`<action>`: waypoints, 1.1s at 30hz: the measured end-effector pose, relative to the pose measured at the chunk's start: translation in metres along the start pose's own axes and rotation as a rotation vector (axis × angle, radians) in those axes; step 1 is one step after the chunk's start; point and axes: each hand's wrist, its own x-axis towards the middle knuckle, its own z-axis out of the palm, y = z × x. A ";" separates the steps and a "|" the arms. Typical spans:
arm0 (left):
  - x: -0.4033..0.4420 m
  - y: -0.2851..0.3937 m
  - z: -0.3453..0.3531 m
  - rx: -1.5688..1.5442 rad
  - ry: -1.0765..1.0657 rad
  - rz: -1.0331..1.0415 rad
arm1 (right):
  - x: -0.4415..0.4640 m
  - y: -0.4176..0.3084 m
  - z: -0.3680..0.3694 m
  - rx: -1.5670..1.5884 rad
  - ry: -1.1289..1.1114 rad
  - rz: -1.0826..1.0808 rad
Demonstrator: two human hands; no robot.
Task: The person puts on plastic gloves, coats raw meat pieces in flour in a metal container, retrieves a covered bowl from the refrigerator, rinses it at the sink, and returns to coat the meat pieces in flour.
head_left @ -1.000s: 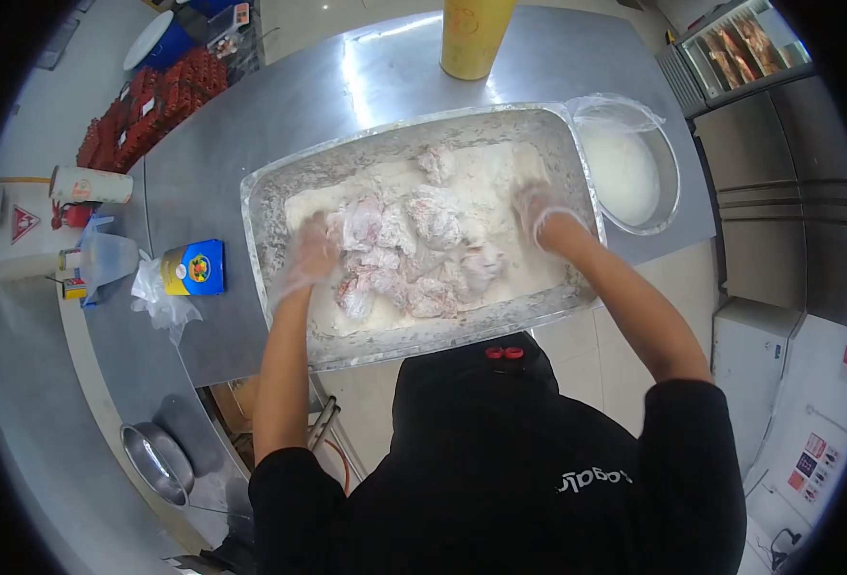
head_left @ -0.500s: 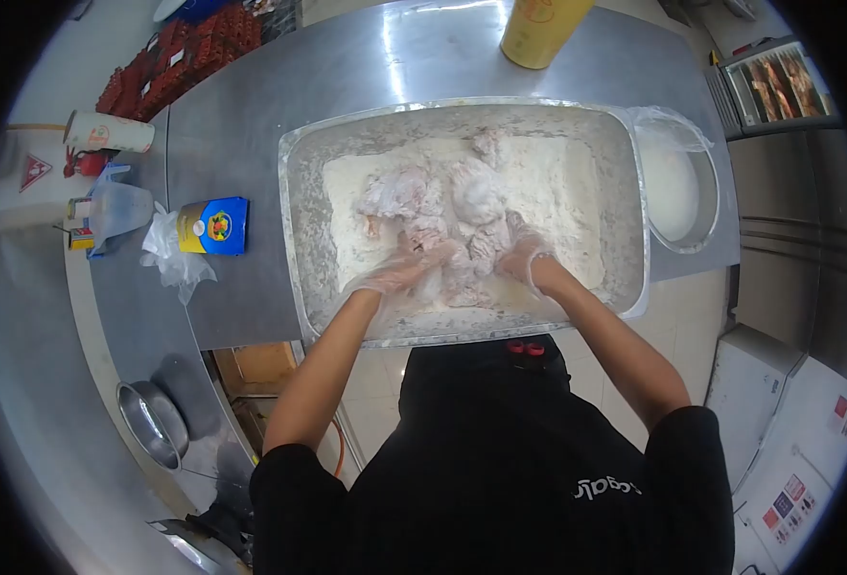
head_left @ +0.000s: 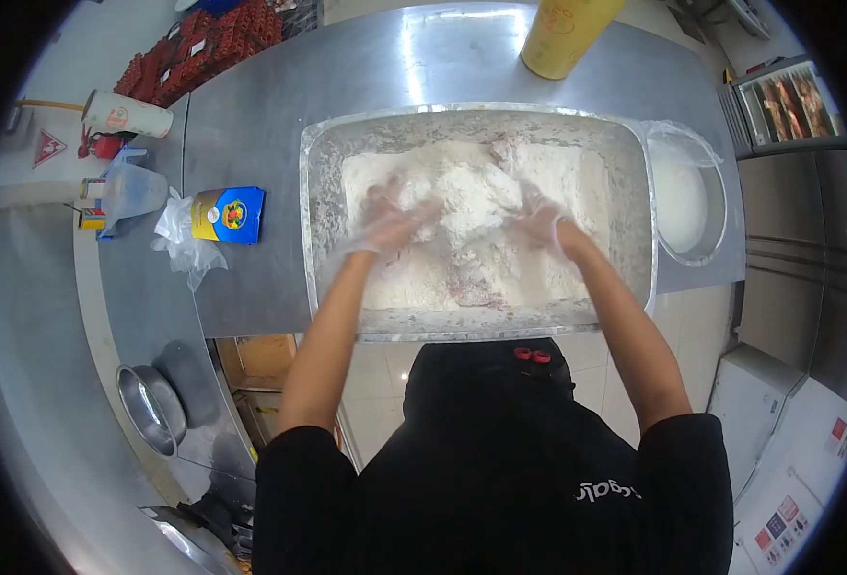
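Observation:
A large metal tub (head_left: 308, 220) holds white flour (head_left: 577, 182) and several flour-coated pieces of what looks like raw meat (head_left: 476, 290). Most pieces are buried, with pinkish patches showing near the front and the back. My left hand (head_left: 393, 222), in a clear plastic glove, is in the left part of the flour, its fingers apart and a little blurred. On the other side of the central flour heap (head_left: 476, 196), my gloved right hand (head_left: 543, 228) has its fingers stretched toward the heap. Neither hand visibly grips a piece.
Right of the tub stands a round container (head_left: 687, 206) of white contents with a plastic bag over its rim. A yellow container (head_left: 562, 38) is at the back. To the left lie a blue-and-yellow packet (head_left: 229, 216), crumpled plastic (head_left: 188, 240) and a steel bowl (head_left: 152, 410).
Both hands have moved up and away from the front of the tub and lie farther apart. Loose flour now covers the pieces that were exposed. The view has shifted slightly.

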 end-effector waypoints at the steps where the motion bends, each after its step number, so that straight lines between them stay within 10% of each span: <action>1: -0.001 0.011 0.004 -0.052 -0.014 0.007 | 0.003 -0.005 0.009 0.107 -0.055 0.069; 6: -0.001 0.016 0.039 -0.646 -0.209 -0.084 | 0.041 -0.001 0.057 0.105 -0.266 -0.077; 12: -0.016 0.018 0.050 -0.407 -0.232 0.043 | 0.003 -0.013 0.004 -0.306 -0.063 -0.482; 17: -0.041 0.014 0.000 -0.424 -0.218 -0.210 | -0.037 -0.050 -0.027 -0.166 -0.072 -0.101; 21: -0.047 -0.024 -0.029 0.336 -0.224 0.033 | -0.054 -0.028 -0.052 0.255 -0.187 0.079; 24: -0.038 -0.053 -0.010 0.114 -0.330 0.089 | -0.054 0.054 -0.027 -0.102 0.094 -0.233; 26: -0.027 -0.058 0.009 0.051 -0.349 0.116 | -0.055 0.068 -0.008 0.206 -0.161 -0.090; 31: -0.038 -0.017 0.054 -0.192 -0.311 0.163 | -0.031 0.073 0.063 -0.309 -0.376 -0.733; 33: -0.037 -0.014 0.042 -0.408 -0.484 0.030 | -0.042 0.029 0.054 -0.208 -0.470 -0.510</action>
